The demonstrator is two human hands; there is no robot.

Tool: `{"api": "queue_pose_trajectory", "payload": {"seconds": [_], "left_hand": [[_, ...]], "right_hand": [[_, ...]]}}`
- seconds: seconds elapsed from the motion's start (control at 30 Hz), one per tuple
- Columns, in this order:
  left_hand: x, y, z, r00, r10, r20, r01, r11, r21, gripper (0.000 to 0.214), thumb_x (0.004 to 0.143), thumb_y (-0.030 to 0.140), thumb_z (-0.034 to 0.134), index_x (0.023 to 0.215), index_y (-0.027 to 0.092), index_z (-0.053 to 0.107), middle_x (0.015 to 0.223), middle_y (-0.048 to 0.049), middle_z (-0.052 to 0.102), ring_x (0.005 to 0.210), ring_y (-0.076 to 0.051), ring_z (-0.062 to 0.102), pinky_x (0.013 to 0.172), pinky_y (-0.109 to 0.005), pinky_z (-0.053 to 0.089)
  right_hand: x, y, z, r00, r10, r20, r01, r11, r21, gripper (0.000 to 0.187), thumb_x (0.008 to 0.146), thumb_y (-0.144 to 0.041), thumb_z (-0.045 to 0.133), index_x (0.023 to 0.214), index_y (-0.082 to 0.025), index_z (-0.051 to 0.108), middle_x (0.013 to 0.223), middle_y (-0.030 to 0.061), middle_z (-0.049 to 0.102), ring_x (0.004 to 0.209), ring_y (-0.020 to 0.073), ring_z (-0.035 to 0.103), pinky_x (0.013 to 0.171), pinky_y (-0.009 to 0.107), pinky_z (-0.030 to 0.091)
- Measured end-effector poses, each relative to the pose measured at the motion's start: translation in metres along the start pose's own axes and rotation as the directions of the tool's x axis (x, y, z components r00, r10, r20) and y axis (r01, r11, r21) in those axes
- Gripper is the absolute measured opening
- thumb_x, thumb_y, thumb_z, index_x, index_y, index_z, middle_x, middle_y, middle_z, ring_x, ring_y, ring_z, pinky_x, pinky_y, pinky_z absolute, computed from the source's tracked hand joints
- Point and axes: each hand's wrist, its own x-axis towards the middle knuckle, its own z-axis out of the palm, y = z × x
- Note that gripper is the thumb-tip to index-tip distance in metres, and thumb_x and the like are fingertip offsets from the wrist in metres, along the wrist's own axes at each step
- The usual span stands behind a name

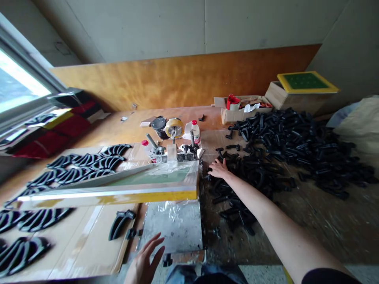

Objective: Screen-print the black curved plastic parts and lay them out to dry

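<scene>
My right hand (218,169) reaches forward to the near edge of a big heap of black plastic handles (284,150); its fingers curl down onto the pieces, but I cannot make out what they grip. My left hand (145,261) hovers open, fingers spread, over the front edge of the plastic-wrapped grey printing plate (174,225). A yellow-framed printing screen (124,185) is tilted up above that plate. One black curved piece (120,223) lies on cardboard just left of the plate.
Rows of black curved parts (77,165) lie on cardboard (79,240) at the left. Tape roll (174,127), bottles (194,130) and a clamp fixture (174,152) stand behind the screen. Cardboard boxes (237,112) and a second yellow screen (306,81) sit at the back right.
</scene>
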Motion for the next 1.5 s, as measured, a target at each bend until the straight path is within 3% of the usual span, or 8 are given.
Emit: {"api": "queue_pose_trajectory", "payload": {"seconds": [0.23, 0.4, 0.6, 0.67, 0.97, 1.1, 1.27, 1.5], "left_hand": [[-0.031, -0.018, -0.012, 0.988, -0.153, 0.001, 0.153, 0.987, -0.046, 0.036, 0.083, 0.057, 0.056, 0.097, 0.031, 0.077, 0.112, -0.0039, 0.075, 0.099, -0.025, 0.072, 0.085, -0.035, 0.058], [-0.05, -0.026, -0.01, 0.954, -0.296, 0.043, 0.299, 0.946, -0.123, 0.039, 0.083, 0.058, 0.054, 0.099, 0.031, 0.076, 0.116, -0.0039, 0.073, 0.107, -0.027, 0.069, 0.09, -0.039, 0.057], [-0.026, -0.044, -0.025, 0.922, -0.369, 0.119, 0.387, 0.863, -0.325, 0.044, 0.083, 0.059, 0.055, 0.107, 0.026, 0.073, 0.123, -0.0068, 0.07, 0.11, -0.027, 0.068, 0.087, -0.036, 0.059], [-0.011, -0.052, -0.034, 0.915, -0.367, 0.166, 0.403, 0.827, -0.392, 0.047, 0.084, 0.059, 0.055, 0.11, 0.024, 0.071, 0.124, -0.0091, 0.069, 0.104, -0.026, 0.07, 0.085, -0.036, 0.059], [0.035, -0.069, -0.062, 0.938, -0.288, 0.19, 0.345, 0.798, -0.493, 0.047, 0.083, 0.056, 0.06, 0.113, 0.021, 0.069, 0.112, -0.0099, 0.073, 0.095, -0.025, 0.072, 0.082, -0.035, 0.058], [0.042, -0.076, -0.065, 0.946, -0.273, 0.176, 0.325, 0.807, -0.493, 0.045, 0.082, 0.056, 0.06, 0.109, 0.022, 0.071, 0.108, -0.0077, 0.075, 0.092, -0.025, 0.072, 0.082, -0.036, 0.058], [0.063, -0.079, -0.073, 0.953, -0.27, 0.139, 0.302, 0.795, -0.526, 0.047, 0.081, 0.06, 0.059, 0.106, 0.022, 0.072, 0.111, -0.008, 0.074, 0.097, -0.025, 0.071, 0.085, -0.035, 0.057], [0.15, -0.015, -0.126, 0.93, -0.28, -0.239, -0.046, 0.556, -0.83, 0.053, 0.091, 0.055, 0.049, 0.123, 0.015, 0.061, 0.076, -0.001, 0.068, 0.068, -0.013, 0.065, 0.07, -0.027, 0.055]], "right_hand": [[-0.049, 0.008, 0.002, 0.999, 0.001, -0.046, 0.002, 0.997, 0.077, 0.027, 0.08, -0.038, 0.065, 0.104, -0.03, 0.073, 0.121, 0.0047, 0.065, 0.132, 0.0286, 0.04, 0.112, 0.067, 0.012], [-0.07, 0.015, 0.0, 0.976, 0.12, -0.182, -0.031, 0.903, 0.429, 0.025, 0.082, -0.039, 0.06, 0.093, -0.022, 0.074, 0.122, 0.0078, 0.067, 0.135, 0.0269, 0.042, 0.115, 0.056, 0.022], [-0.084, -0.001, -0.024, 0.908, 0.399, -0.126, 0.073, 0.146, 0.987, 0.05, 0.09, -0.053, 0.034, 0.107, -0.019, 0.067, 0.103, 0.0103, 0.072, 0.103, 0.0248, 0.067, 0.09, 0.043, 0.052], [-0.091, -0.023, -0.031, 0.9, 0.422, -0.106, 0.087, 0.064, 0.994, 0.049, 0.09, -0.055, 0.035, 0.108, -0.021, 0.065, 0.098, 0.0085, 0.072, 0.092, 0.0228, 0.069, 0.081, 0.04, 0.055], [-0.086, -0.187, -0.015, 0.943, -0.088, -0.321, 0.238, 0.853, 0.465, 0.026, 0.087, -0.019, 0.064, 0.112, -0.022, 0.06, 0.111, 0.0062, 0.069, 0.104, 0.021, 0.064, 0.092, 0.035, 0.048], [-0.08, -0.208, 0.004, 0.899, -0.26, -0.352, 0.35, 0.91, 0.223, 0.012, 0.09, -0.016, 0.06, 0.101, -0.02, 0.065, 0.106, 0.0069, 0.066, 0.106, 0.0214, 0.058, 0.094, 0.035, 0.047], [-0.086, -0.212, 0.016, 0.9, -0.203, -0.386, 0.27, 0.954, 0.128, 0.024, 0.095, -0.018, 0.05, 0.112, -0.019, 0.067, 0.106, 0.0097, 0.064, 0.107, 0.0235, 0.056, 0.096, 0.038, 0.047], [-0.076, -0.229, 0.014, 0.897, -0.364, -0.253, 0.392, 0.917, 0.072, 0.057, 0.093, -0.047, 0.056, 0.145, -0.027, 0.045, 0.154, 0.006, 0.041, 0.143, 0.0277, 0.032, 0.118, 0.049, 0.024]]}}
